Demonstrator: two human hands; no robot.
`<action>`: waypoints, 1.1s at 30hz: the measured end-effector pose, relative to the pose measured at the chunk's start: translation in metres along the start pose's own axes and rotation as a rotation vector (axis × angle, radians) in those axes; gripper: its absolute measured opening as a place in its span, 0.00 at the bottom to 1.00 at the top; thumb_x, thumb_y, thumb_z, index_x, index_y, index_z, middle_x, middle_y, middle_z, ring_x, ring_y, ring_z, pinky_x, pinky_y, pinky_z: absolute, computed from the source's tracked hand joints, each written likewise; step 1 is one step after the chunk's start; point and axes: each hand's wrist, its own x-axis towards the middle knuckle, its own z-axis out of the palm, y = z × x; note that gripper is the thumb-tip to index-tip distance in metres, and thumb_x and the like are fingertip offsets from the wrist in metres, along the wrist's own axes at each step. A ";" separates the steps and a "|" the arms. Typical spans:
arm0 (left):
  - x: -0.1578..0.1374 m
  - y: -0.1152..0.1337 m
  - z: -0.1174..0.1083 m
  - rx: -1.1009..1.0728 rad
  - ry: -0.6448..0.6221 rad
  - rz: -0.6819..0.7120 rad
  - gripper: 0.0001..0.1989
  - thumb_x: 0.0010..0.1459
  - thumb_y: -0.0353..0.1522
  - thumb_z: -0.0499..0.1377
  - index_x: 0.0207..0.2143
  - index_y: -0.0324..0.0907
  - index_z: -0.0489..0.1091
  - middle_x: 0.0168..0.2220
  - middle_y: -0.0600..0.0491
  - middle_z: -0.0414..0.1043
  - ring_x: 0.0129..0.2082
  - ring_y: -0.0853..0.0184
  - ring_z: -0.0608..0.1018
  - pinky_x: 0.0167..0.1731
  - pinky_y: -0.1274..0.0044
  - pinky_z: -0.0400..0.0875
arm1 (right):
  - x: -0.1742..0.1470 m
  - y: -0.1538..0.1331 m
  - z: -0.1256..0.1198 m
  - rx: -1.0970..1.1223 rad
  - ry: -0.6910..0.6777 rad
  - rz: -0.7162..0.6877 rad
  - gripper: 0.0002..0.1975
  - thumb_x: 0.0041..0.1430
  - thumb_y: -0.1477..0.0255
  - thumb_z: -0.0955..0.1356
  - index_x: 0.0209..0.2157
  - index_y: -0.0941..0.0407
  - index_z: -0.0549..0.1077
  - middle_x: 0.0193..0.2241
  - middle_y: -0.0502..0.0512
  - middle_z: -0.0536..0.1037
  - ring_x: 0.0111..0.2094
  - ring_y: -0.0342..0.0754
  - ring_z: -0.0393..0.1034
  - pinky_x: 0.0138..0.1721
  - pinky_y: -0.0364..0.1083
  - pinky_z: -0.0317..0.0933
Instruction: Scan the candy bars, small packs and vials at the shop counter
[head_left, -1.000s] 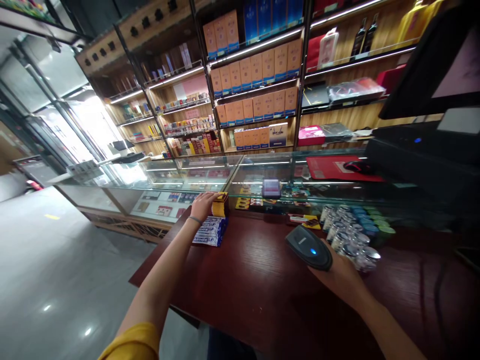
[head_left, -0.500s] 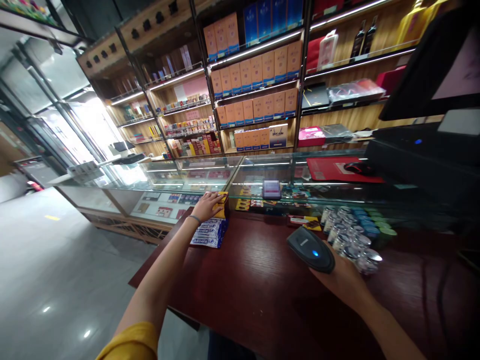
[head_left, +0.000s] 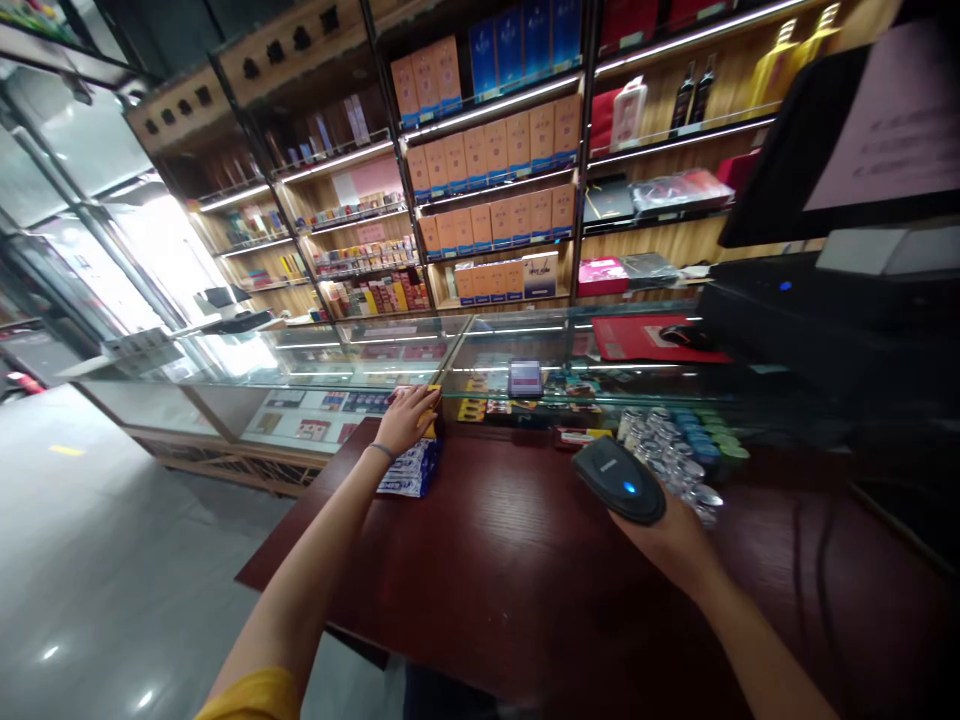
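Dark wooden counter [head_left: 510,560] before glass showcases [head_left: 375,350]; shop shelves [head_left: 495,180]

A dark barcode scanner [head_left: 619,480] with a blue light sits at 3 o'clock; yellow packs [head_left: 429,412] stacked at 10 o'clock.

Wooden counter [head_left: 510,560]: stacked packets [head_left: 409,470] are set at its far left edge, with the left hand [head_left: 405,418] laid on the box [head_left: 429,410] behind them. A barcode scanner [head_left: 619,481] is held in the right hand [head_left: 667,535] to the right, just before clustered cans [head_left: 671,462]. A glass display case [head_left: 525,350] is placed behind, shelving [head_left: 495,170] beyond it.
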 end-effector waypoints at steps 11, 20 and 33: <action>0.017 0.155 0.063 -0.397 0.132 0.225 0.20 0.71 0.35 0.54 0.63 0.48 0.70 0.60 0.45 0.73 0.62 0.57 0.74 0.63 0.61 0.70 | 0.017 0.011 -0.030 0.133 0.212 0.079 0.25 0.51 0.55 0.73 0.46 0.57 0.78 0.36 0.63 0.86 0.42 0.63 0.82 0.39 0.54 0.75; 0.057 0.275 0.137 -0.301 -0.188 0.172 0.26 0.69 0.37 0.57 0.68 0.48 0.64 0.72 0.43 0.58 0.72 0.47 0.59 0.69 0.54 0.57 | 0.020 0.006 -0.043 0.193 0.295 0.094 0.21 0.51 0.55 0.74 0.40 0.57 0.79 0.26 0.59 0.83 0.35 0.61 0.82 0.33 0.51 0.75; 0.079 0.306 0.145 -0.153 -0.402 0.059 0.23 0.71 0.41 0.53 0.66 0.53 0.66 0.66 0.47 0.66 0.65 0.49 0.67 0.63 0.58 0.63 | 0.022 0.014 -0.040 0.285 0.345 0.105 0.17 0.52 0.57 0.74 0.35 0.56 0.79 0.30 0.62 0.84 0.41 0.62 0.81 0.37 0.51 0.76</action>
